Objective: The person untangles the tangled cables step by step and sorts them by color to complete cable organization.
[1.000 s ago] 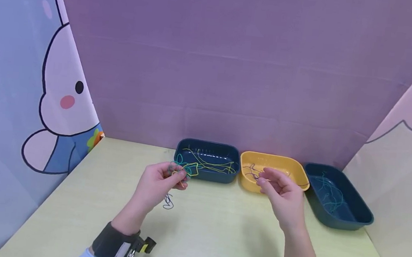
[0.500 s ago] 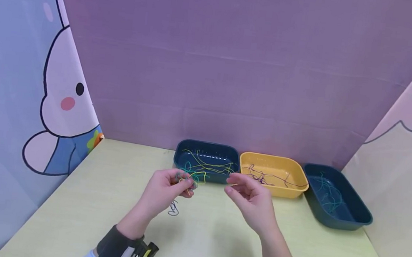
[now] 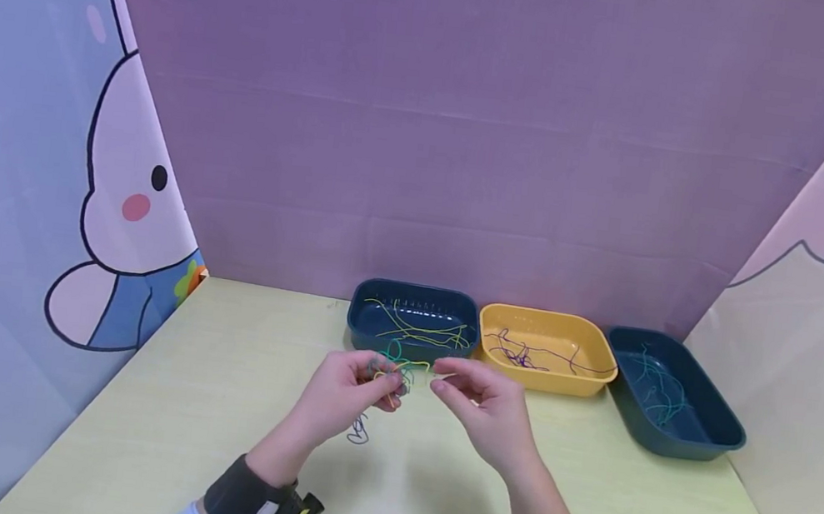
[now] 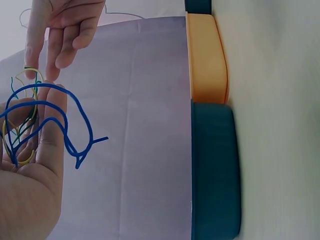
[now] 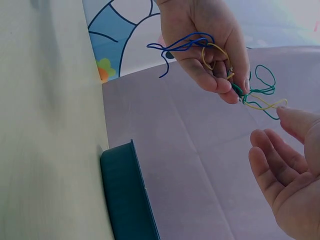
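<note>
My left hand (image 3: 353, 389) pinches a tangle of thin coloured cords between thumb and fingers, left of centre over the table. Green cord (image 5: 270, 90) and yellow cord (image 5: 270, 106) loop out past the fingertips. Loops of blue cord (image 4: 65, 107) hang out on the wrist side of the same hand. Facing it, my right hand (image 3: 482, 411) has its thumb and index finger apart, with the tips right at the end of the yellow loop. In the right wrist view one fingertip (image 5: 283, 111) meets that loop, while the other fingers curve loosely.
Behind the hands, a dark blue tray (image 3: 367, 290) holds yellow cords. Beside it stands a yellow tray (image 3: 594, 385) with purple-blue cords. Farther right is another dark blue tray (image 3: 693, 450) with green cords. A purple backdrop (image 3: 429, 167) rises at the table's back edge.
My right hand has come left from in front of the yellow tray to the yellow loop. My left hand has shifted slightly right and nearer me, still holding the tangle.
</note>
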Demonstrator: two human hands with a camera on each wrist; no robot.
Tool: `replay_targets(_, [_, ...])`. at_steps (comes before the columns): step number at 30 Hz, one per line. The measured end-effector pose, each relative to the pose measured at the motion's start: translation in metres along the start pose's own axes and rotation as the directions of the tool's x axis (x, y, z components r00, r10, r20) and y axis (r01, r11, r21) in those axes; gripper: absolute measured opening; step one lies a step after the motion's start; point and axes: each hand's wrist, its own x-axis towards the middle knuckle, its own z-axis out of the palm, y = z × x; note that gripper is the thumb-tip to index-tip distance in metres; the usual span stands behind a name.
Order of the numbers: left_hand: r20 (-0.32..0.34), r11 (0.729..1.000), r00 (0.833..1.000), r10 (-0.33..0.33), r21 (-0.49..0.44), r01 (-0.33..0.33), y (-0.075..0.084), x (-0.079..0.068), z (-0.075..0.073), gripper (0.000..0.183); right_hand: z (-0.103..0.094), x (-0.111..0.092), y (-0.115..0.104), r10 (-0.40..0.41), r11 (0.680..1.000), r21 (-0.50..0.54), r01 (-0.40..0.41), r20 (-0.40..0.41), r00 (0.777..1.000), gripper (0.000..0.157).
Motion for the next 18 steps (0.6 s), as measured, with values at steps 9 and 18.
replay_targets(9, [0.003,1.000,1.000,0.005,0.017,-0.005,0.0039,-0.0013,0.0020,0.015,0.0018,0.0005,0.0016,-0.063,0.998,-0.031,0.062,-0.022,0.998,0.013])
replay_targets(18, [-0.008,1.000,1.000,0.005,-0.004,-0.005,0.0040,-0.0004,-0.0007,0.014,-0.0005,0.0010,0.0035,-0.040,0.999,-0.027,0.039,-0.035,0.999,0.012])
